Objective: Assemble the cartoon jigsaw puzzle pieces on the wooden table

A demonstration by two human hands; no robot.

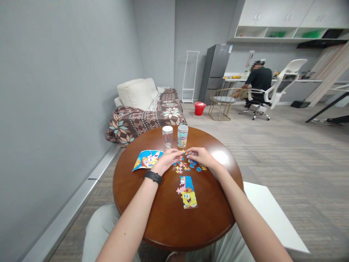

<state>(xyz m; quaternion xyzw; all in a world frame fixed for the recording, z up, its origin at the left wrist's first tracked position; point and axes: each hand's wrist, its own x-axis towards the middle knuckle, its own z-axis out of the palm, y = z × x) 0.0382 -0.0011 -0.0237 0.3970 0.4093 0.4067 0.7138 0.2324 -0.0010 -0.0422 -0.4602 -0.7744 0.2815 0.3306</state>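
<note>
My left hand (171, 158) is over the left side of a loose heap of jigsaw puzzle pieces (192, 163), its fingers stretched toward the right. From the other side my right hand (201, 156) reaches in, fingers apart and bent down at the pieces. No piece shows plainly gripped in either hand. Nearer to me lies a joined section of the puzzle (188, 193) with a yellow and a pink cartoon figure. A curled picture sheet (148, 160) rests left of my left hand. Behind the hands stand a clear jar (167, 137) with a white lid and a printed jar (182, 137).
Everything lies on a round brown table (163, 222). Beyond it is a sofa with a patterned cover (147, 118). A red bucket (200, 108), a gold-framed chair (222, 105) and a fridge (215, 69) stand farther back. A person (260, 80) sits at the far counter.
</note>
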